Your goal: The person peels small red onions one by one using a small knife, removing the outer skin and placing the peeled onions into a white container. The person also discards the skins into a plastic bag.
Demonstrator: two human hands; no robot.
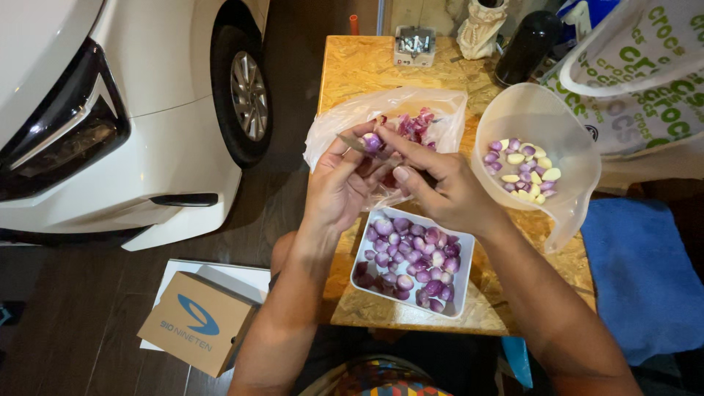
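My left hand [339, 183] pinches a small purple shallot [372, 141] at its fingertips, above a clear plastic bag [345, 121] of purple peels. My right hand [444, 187] holds a small knife whose blade [350, 143] lies against the shallot, thumb pressed near it. Below my hands a white rectangular dish [464, 290] holds several purple shallots. To the right stands a translucent plastic jug [568, 158] with peeled shallots and garlic cloves inside.
All of this sits on a small chipboard table [367, 70]. A metal box [414, 45], a pale ornate vase [484, 29] and a black flask [526, 44] stand at its far end. A white car [139, 110] is parked left, a cardboard box [198, 323] lies on the floor, and a printed bag [645, 81] and a blue cloth [645, 279] are right.
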